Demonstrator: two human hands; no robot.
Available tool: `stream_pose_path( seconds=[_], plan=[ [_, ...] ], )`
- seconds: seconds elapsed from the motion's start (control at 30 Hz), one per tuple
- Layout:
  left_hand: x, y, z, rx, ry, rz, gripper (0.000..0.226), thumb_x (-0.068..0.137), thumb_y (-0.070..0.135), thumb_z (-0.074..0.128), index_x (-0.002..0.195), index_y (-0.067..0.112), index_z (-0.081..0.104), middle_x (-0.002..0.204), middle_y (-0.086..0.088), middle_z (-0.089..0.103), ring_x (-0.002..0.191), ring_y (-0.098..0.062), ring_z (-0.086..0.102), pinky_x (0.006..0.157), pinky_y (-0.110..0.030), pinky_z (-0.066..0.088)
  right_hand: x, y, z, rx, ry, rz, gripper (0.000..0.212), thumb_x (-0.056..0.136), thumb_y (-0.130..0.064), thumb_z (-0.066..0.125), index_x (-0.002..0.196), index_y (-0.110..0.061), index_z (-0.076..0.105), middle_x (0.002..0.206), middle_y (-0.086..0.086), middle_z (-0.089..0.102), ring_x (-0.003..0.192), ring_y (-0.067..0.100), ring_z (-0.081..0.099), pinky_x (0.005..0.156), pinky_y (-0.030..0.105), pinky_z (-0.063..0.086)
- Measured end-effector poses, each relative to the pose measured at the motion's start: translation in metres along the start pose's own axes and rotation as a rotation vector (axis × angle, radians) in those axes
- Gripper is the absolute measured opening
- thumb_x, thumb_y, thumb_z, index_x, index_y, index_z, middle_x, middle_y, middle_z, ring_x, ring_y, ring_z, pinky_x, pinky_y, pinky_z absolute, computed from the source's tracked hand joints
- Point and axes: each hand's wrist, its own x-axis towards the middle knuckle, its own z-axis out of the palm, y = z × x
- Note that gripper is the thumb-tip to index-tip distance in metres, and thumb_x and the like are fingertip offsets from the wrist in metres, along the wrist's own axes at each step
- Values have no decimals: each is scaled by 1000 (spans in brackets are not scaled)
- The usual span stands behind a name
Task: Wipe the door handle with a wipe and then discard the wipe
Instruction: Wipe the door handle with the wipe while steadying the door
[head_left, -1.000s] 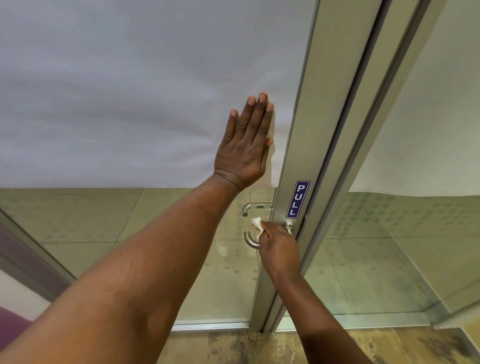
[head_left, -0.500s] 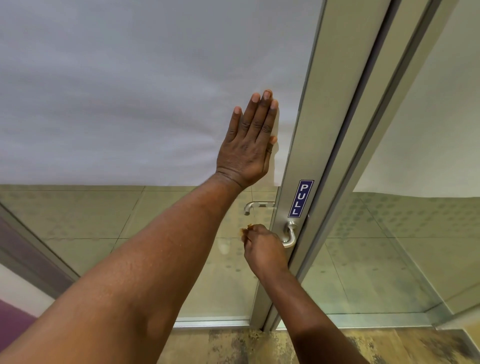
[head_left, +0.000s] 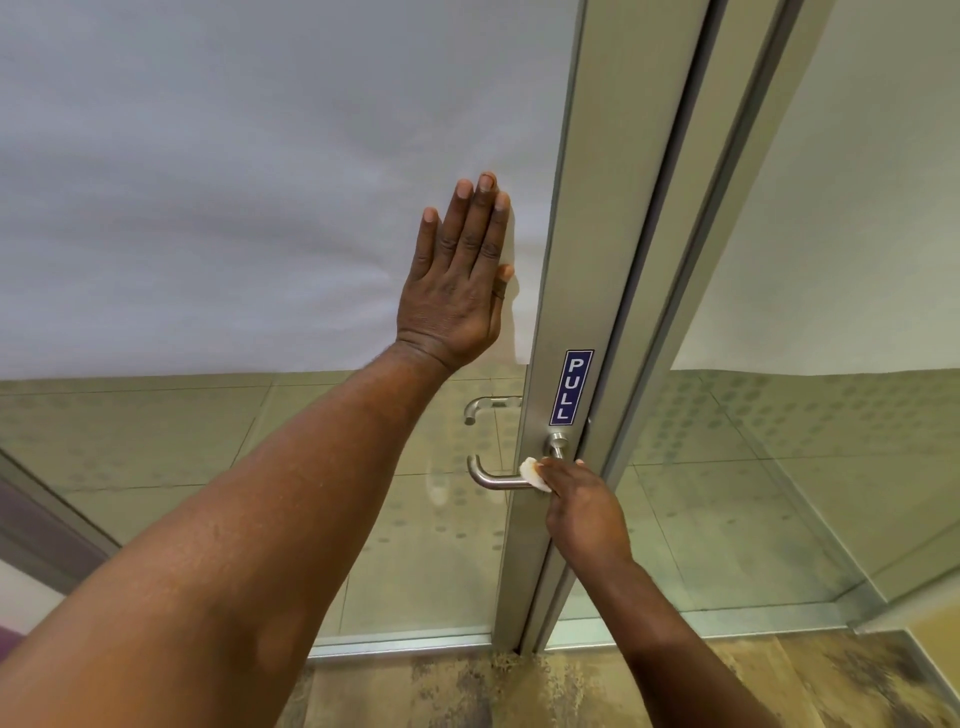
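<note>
A brushed-metal lever door handle (head_left: 491, 480) juts left from the aluminium door stile (head_left: 597, 260), just below a blue PULL label (head_left: 571, 385). My right hand (head_left: 584, 512) pinches a small white wipe (head_left: 532, 472) against the handle near its base, by the round rose. My left hand (head_left: 460, 280) lies flat, fingers together, on the frosted upper part of the glass door, above the handle. A second handle (head_left: 485, 406) shows through the glass on the far side.
The door's lower half is clear glass (head_left: 415, 519) with faint dots; tiled floor shows beyond. A fixed glass panel (head_left: 805, 467) stands to the right of the frame. Worn brown floor (head_left: 571, 691) lies under my arms.
My right hand slid with the wipe from the handle's left end toward its base on the right. My left hand stayed pressed on the glass.
</note>
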Motion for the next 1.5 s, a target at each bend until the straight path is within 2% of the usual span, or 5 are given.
stream_pose_path(
  seconds=[0.3, 0.5, 0.63, 0.97, 1.5],
  plan=[
    [0, 2, -2, -9, 11, 5, 63, 106, 29, 30, 161, 5, 12, 167, -16, 13, 157, -32, 9, 127, -41, -10, 16, 16, 1, 25, -11, 121, 51, 85, 5, 56, 126, -20, 70, 137, -2, 64, 111, 23, 67, 94, 31, 54],
    [0, 1, -1, 6, 7, 5, 62, 106, 30, 28, 161, 5, 12, 167, -15, 10, 158, -27, 1, 126, -41, -12, 17, 22, 13, 251, 127, 359, 25, 94, 1, 58, 110, -6, 76, 94, 12, 73, 78, 27, 67, 65, 30, 49],
    [0, 0, 0, 2, 13, -5, 62, 107, 30, 28, 161, 5, 12, 167, -15, 8, 155, -19, -14, 126, -41, -12, 20, 18, 18, 513, 216, 630, 24, 91, -6, 63, 104, -15, 81, 72, 1, 74, 58, 15, 60, 55, 27, 47],
    [-10, 4, 0, -15, -9, -15, 63, 107, 29, 30, 161, 5, 11, 168, -15, 11, 154, -16, -23, 126, -40, -14, 32, 14, 27, 1444, 196, 1256, 13, 93, 10, 61, 94, -1, 68, 76, 15, 74, 73, 24, 72, 69, 37, 60],
    [-17, 3, -5, -56, -98, -8, 64, 108, 26, 32, 163, 8, 5, 170, -14, 7, 153, -15, -24, 126, -39, -15, -18, 20, 14, 1618, -172, 1073, 27, 95, 12, 54, 119, 5, 66, 110, 22, 76, 97, 32, 76, 77, 38, 63]
  ],
)
